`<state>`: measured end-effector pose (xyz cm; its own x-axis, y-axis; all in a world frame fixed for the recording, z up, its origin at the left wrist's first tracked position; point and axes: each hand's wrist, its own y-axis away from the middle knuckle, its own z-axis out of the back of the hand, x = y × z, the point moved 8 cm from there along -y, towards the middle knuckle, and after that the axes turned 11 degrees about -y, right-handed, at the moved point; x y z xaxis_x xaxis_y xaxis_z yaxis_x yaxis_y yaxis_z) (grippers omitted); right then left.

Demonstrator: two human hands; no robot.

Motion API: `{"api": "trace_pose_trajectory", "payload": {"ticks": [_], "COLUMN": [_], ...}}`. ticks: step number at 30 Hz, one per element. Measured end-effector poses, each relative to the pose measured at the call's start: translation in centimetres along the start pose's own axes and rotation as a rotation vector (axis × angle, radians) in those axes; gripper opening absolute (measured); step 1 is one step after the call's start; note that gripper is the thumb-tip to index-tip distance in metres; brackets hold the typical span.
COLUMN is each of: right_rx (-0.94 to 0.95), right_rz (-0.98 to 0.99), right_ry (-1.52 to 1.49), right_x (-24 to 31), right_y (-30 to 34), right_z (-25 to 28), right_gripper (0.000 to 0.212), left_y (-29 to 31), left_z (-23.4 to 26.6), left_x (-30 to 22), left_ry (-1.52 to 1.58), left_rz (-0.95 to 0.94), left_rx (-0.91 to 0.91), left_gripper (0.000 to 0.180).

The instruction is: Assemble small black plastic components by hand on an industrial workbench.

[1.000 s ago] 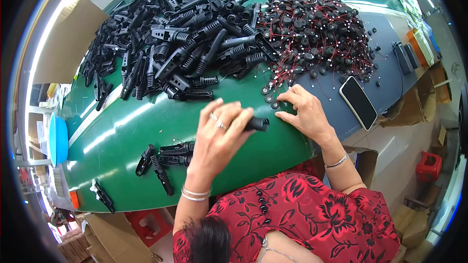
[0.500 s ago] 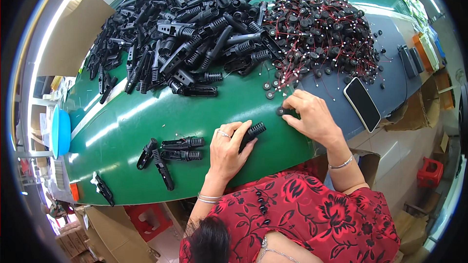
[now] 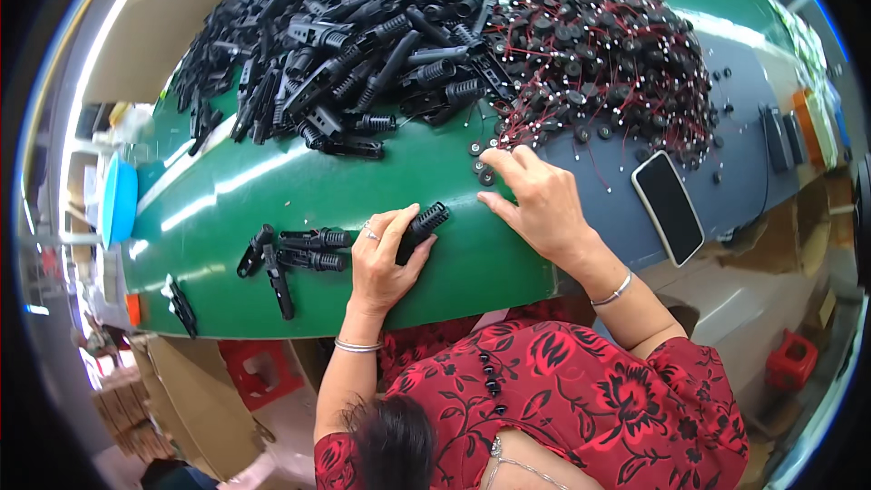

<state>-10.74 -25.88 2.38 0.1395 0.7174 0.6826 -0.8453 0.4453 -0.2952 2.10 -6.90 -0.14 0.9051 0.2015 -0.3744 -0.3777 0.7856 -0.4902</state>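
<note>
My left hand (image 3: 386,259) rests low over the green tabletop, its fingers wrapped round a black plastic housing (image 3: 430,218) whose ribbed, hollow end sticks out to the upper right. To its right, my right hand (image 3: 540,204) has thumb and forefinger spread apart. A small round black disc (image 3: 486,178) lies between those fingertips without being visibly gripped. Other loose discs (image 3: 475,149) lie just beyond it, at the edge of a large heap of black discs with red wires and white plugs (image 3: 608,73). The curled fingers of my right hand are partly hidden.
A big heap of black housings (image 3: 363,54) covers the far left. Several more housings (image 3: 313,249) lie left of my left hand, and one with a white piece (image 3: 181,308) lies farther left. A phone (image 3: 669,209) is on the right; a blue basin (image 3: 120,201) stands at the left edge.
My right thumb and forefinger, earlier closed on a disc, have parted, and a disc lies between them. The left hand keeps its housing. The whole view has shifted somewhat.
</note>
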Motion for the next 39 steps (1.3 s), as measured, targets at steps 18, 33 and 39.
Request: {"api": "trace_pose_trajectory", "payload": {"ticks": [18,33,39], "right_rx": [0.109,-0.398,-0.384], "right_rz": [0.108,0.239,0.232], "right_ry": [-0.178,-0.210,0.007], "right_x": [-2.4,-2.7,-1.2], "right_y": [0.1,-1.5,-0.4], "right_z": [0.0,1.1,0.6], "right_gripper": [0.027,0.030,0.039], "left_y": [-0.3,0.7,0.7], "left_z": [0.3,1.3,2.0], "left_x": [-0.5,-0.1,0.6], "left_ry": [-0.029,0.088,0.230], "left_rz": [0.015,-0.008,0.054], "left_rx": [-0.038,-0.080,-0.116], "left_gripper": [0.052,0.043,0.043]}}
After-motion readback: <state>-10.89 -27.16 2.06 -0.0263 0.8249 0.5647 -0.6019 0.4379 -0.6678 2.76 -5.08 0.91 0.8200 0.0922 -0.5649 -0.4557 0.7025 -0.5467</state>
